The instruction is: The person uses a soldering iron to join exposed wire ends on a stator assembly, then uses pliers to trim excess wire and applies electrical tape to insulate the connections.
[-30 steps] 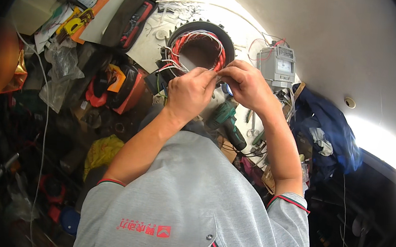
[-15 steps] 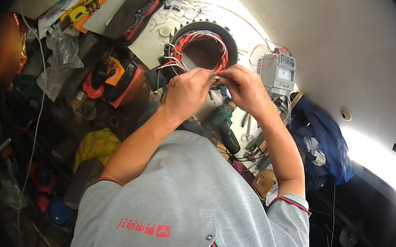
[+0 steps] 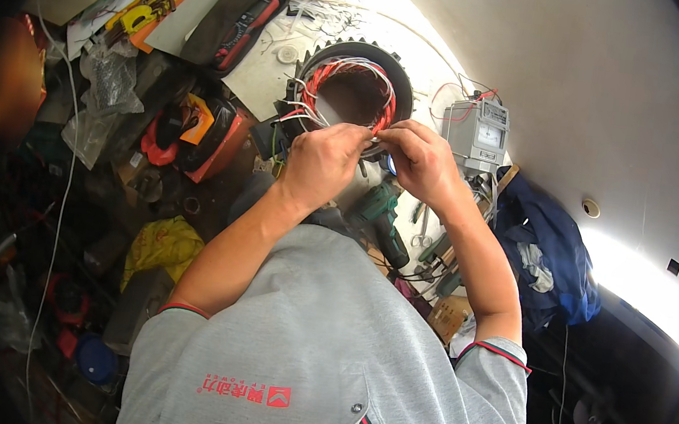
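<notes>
A black ribbed motor stator (image 3: 405,95) stands on the light worktop, its bore facing up. Red windings (image 3: 310,86) laced with white strands run around its inside. White leads (image 3: 307,113) come out at its left side. At the near right rim my left hand (image 3: 321,165) and my right hand (image 3: 426,161) meet fingertip to fingertip. Both are closed in a pinch on a thin wire lead, mostly hidden by the fingers.
An analog meter (image 3: 487,131) with red leads sits to the right. A green power tool (image 3: 384,221) and scissors (image 3: 420,237) lie nearer me. At the left are a multimeter in a black case (image 3: 239,23) and yellow calipers or tape tool (image 3: 138,17). Dark blue cloth (image 3: 551,243) hangs right.
My fingertips have drawn closer together over the wire lead, and the right hand's fingers have shifted slightly. The whole view has moved a little; the stator stays in place.
</notes>
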{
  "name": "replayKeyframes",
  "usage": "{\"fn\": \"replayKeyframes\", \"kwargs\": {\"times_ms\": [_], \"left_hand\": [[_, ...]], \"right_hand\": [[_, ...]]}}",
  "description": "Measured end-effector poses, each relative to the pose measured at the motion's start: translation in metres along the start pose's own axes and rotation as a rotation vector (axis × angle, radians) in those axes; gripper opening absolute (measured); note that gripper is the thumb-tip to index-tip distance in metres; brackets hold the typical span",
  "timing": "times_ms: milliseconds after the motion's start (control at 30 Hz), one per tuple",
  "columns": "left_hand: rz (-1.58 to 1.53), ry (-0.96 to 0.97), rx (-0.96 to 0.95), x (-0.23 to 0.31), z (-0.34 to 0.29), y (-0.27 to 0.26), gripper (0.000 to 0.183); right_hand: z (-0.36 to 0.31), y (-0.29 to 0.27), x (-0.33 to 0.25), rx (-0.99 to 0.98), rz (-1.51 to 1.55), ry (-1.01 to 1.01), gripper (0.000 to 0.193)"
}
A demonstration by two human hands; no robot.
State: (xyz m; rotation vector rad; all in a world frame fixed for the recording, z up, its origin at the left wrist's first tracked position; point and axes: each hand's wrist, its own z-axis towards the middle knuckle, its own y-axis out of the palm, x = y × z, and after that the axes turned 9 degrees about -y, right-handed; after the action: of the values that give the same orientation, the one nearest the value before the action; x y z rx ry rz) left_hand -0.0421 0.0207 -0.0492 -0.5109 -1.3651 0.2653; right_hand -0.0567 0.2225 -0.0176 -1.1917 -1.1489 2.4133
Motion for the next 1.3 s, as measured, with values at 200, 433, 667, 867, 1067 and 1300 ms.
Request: {"fn": "replayKeyframes", "kwargs": {"times_ms": [200,433,667,867,1067,1300], "left_hand": [[0.004,0.006,0.001,0.002,0.002,-0.003,0.015],[-0.008,0.027,0.029,0.000,0.001,0.000,0.015],[-0.052,0.041,0.032,-0.002,0.001,-0.001,0.014],[-0.066,0.028,0.022,-0.001,0.003,-0.002,0.014],[-0.083,0.032,0.026,-0.002,0.002,0.000,0.014],[-0.078,-0.037,-0.014,0.001,0.002,-0.005,0.013]], "right_hand": [[0.013,-0.011,-0.005,-0.159,-0.084,0.014,0.017],[0.016,-0.015,-0.006,-0.254,-0.158,0.016,0.015],[0.021,-0.016,-0.004,-0.209,0.094,0.178,0.015],[0.009,-0.027,0.000,-0.224,-0.072,0.035,0.021],[0.008,-0.022,0.000,-0.222,-0.053,0.050,0.015],[0.030,-0.026,-0.004,-0.375,0.194,0.481,0.016]]}}
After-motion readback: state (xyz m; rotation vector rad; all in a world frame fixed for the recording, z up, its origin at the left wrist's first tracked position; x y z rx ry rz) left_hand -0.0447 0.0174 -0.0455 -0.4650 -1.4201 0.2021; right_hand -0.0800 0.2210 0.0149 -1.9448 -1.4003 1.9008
